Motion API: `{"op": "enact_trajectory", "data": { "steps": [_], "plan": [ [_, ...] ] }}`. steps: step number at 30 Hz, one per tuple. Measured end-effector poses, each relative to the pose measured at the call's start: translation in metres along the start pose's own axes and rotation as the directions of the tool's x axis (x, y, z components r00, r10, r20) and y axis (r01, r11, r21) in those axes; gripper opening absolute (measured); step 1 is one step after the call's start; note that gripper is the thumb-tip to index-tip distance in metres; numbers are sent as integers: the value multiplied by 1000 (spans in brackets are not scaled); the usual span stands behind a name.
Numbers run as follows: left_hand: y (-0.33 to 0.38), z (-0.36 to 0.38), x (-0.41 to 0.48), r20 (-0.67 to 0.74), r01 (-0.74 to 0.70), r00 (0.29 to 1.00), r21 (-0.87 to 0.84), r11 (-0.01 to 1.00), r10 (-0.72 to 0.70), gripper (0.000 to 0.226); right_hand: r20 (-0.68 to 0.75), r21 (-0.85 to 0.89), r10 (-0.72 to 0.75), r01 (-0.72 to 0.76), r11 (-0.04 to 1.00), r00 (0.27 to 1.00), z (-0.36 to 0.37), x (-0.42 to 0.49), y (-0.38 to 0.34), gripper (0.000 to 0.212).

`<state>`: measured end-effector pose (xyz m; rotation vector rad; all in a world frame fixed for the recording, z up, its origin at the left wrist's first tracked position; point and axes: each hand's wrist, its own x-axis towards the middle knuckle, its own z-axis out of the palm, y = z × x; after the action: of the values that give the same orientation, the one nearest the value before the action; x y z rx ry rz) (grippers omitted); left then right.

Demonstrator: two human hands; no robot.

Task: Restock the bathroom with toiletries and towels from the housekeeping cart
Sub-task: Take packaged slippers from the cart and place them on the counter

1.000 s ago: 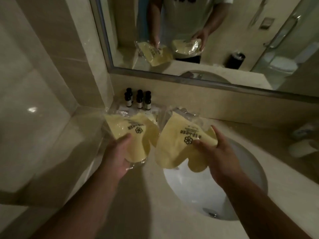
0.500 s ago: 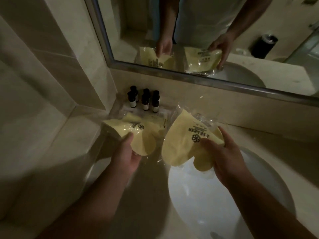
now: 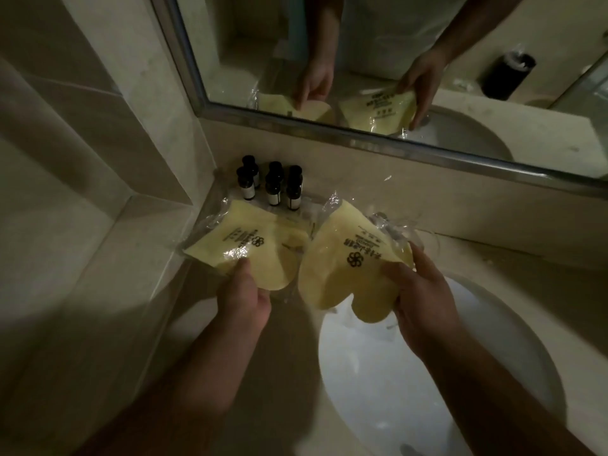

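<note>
Two yellow slipper packs in clear plastic wrap are in my hands over the bathroom counter. My left hand (image 3: 241, 294) pinches the near edge of the left slipper pack (image 3: 243, 248), which lies low by the counter's back-left corner. My right hand (image 3: 422, 297) grips the right slipper pack (image 3: 348, 261) by its right side, holding it tilted above the basin's far rim. Both packs carry a black flower logo and print. Several small dark toiletry bottles (image 3: 271, 185) stand in the corner just behind the left pack.
A white oval sink basin (image 3: 411, 373) is set into the beige stone counter (image 3: 510, 268) below my right arm. A framed mirror (image 3: 378, 139) runs along the back wall and reflects my hands. A tiled wall (image 3: 98, 126) closes the left side.
Both hands have carried the packs forward and down toward the back-left corner. The left pack has sunk lower in front of the bottles. The camera has tipped further down.
</note>
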<state>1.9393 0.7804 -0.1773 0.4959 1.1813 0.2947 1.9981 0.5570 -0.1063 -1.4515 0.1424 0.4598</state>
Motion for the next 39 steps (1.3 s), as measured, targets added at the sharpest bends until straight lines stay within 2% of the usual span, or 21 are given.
{"op": "enact_trajectory", "data": {
  "steps": [2,3,5,7,9,13,16,18,21,23,25,27,30,33,36,39],
  "plan": [
    [-2,-2,-5,25,32,999,-15,999,-31,32,-13,1,5,-5,1000,1000,6,-3,-1,47],
    [-1,-2,-9,32,63,997,39,997,-64,32,-25,-7,10,-10,1000,1000,8,-5,-2,48],
    [2,-3,-16,25,112,992,273,956,-123,33,-65,-29,21,-22,999,998,12,-6,-1,49],
    [9,-3,-19,16,103,992,504,858,-129,39,-124,-77,14,-23,997,992,16,-6,-4,55],
    [18,-3,-20,44,90,988,622,777,-150,50,-179,-93,4,-21,995,984,21,-7,-12,69],
    [33,-7,-22,119,151,945,667,730,-305,78,-232,42,38,-29,999,972,36,-5,-22,79],
    [33,-16,-28,120,157,940,680,716,-320,87,-203,171,128,-94,981,971,69,1,-15,80],
    [33,-25,-34,88,126,963,690,713,-256,78,-220,212,179,-132,968,959,92,8,-2,80],
    [48,-41,-36,52,-35,999,769,639,-8,64,-326,139,143,-103,985,935,122,18,19,63],
    [64,-50,-37,75,-143,987,794,591,139,70,-376,145,128,-78,986,918,139,21,27,62],
    [80,-57,-37,140,-253,960,803,539,242,63,-347,217,174,-102,971,922,156,23,32,66],
    [92,-66,-40,232,-365,919,806,465,319,55,-329,151,188,-145,978,925,167,25,41,67],
    [100,-77,-44,288,-429,882,818,383,372,60,-279,-18,208,-222,975,937,171,33,63,89],
    [104,-78,-50,243,-386,888,855,347,390,57,-221,-247,212,-265,932,952,168,21,55,97],
    [104,-76,-60,247,-381,876,880,282,415,54,-162,-453,174,-230,861,971,161,-3,24,75],
    [108,-74,-77,277,-410,863,873,265,422,60,-150,-489,158,-212,846,976,149,-23,-1,46]
  ]
}}
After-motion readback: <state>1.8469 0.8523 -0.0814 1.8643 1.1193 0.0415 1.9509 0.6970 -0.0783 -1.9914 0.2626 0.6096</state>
